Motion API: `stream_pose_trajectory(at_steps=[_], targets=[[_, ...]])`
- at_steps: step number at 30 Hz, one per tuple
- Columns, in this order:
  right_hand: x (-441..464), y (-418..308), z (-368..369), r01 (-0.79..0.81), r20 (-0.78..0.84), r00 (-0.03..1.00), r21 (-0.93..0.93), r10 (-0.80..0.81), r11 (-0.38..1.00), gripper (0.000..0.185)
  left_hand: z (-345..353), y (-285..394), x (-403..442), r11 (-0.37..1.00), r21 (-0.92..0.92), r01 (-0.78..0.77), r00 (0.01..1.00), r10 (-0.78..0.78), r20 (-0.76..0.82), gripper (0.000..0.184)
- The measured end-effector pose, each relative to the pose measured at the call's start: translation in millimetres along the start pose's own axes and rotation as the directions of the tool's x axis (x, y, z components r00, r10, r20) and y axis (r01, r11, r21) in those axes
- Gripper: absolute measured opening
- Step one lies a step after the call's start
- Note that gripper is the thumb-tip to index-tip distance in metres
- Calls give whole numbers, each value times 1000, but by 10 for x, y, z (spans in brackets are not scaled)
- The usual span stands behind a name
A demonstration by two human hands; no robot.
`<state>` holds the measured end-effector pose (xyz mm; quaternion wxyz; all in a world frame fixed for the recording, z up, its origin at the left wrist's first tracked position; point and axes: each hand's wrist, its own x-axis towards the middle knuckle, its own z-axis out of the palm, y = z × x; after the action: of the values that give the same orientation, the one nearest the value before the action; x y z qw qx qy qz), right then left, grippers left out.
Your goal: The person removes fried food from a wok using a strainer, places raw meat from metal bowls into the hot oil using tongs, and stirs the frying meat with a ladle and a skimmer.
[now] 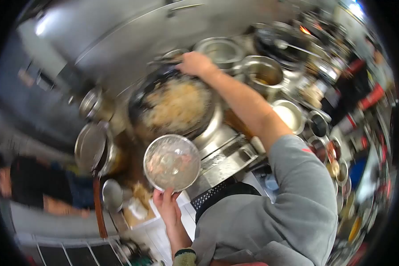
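My left hand grips the near rim of a round metal bowl, which is tilted toward me and holds pale pinkish pieces in what looks like a wet coating. Beyond the bowl sits a large dark wok full of bubbling oil with golden, foamy food in it. My right hand is stretched over the wok's far edge, its fingers curled together and blurred. Whatever they hold, if anything, is hidden.
Metal pots and a basin stand right of the wok. A second wok with a ladle is farther right. At the left are a strainer over a pot and a person in a black shirt. Another person is far right.
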<state>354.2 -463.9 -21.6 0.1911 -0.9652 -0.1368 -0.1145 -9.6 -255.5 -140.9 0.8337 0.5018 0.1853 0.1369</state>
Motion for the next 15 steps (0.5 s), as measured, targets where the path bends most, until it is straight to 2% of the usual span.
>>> stream_pose_trajectory(at_steps=[1,2,3,4,5,6,7,8,9,10,11,12,13,15], targets=[[-201,26,-109,14,10,1000,55,-14,998,40,-14,-24,28,999,8,40,995,-41,94,9],[-552,79,-197,115,-131,987,167,-93,979,41,-64,-67,45,999,-6,54,993,-53,109,9],[-1151,-48,-498,53,-161,987,245,-13,968,43,-86,-104,66,997,-15,75,989,-73,132,11],[-1602,-36,-630,5,-102,994,335,31,942,41,-31,-139,103,995,6,95,978,-94,186,13],[-2112,2,-671,119,-250,968,336,-33,934,37,3,-158,106,993,32,118,964,-122,237,15],[-2637,5,-647,131,-361,932,336,-1,933,37,31,-191,143,981,100,164,925,-188,329,32],[-3119,57,-562,88,-341,939,352,41,932,40,132,-223,121,970,122,210,907,-240,346,32],[-3646,-83,-575,31,-396,914,287,89,957,42,165,-258,169,953,154,261,835,-303,458,31],[-4155,-48,-470,-152,-252,939,310,235,938,45,247,-361,185,937,194,290,760,-349,549,30],[-4647,-18,-307,-210,-284,913,287,293,934,44,427,-401,53,934,182,307,719,-353,598,25],[-5125,-33,-186,-356,-247,874,262,419,897,44,515,-479,-74,924,206,323,665,-377,645,25],[-5543,-88,-99,-433,-275,828,239,489,869,43,602,-544,-179,904,248,348,585,-416,697,25],[-5858,-239,-129,-473,-312,792,231,525,850,43,699,-597,-293,885,290,365,502,-449,739,26],[-6325,-589,-294,-573,-454,641,253,618,780,43,847,-641,-601,853,346,392,367,-489,791,27]])
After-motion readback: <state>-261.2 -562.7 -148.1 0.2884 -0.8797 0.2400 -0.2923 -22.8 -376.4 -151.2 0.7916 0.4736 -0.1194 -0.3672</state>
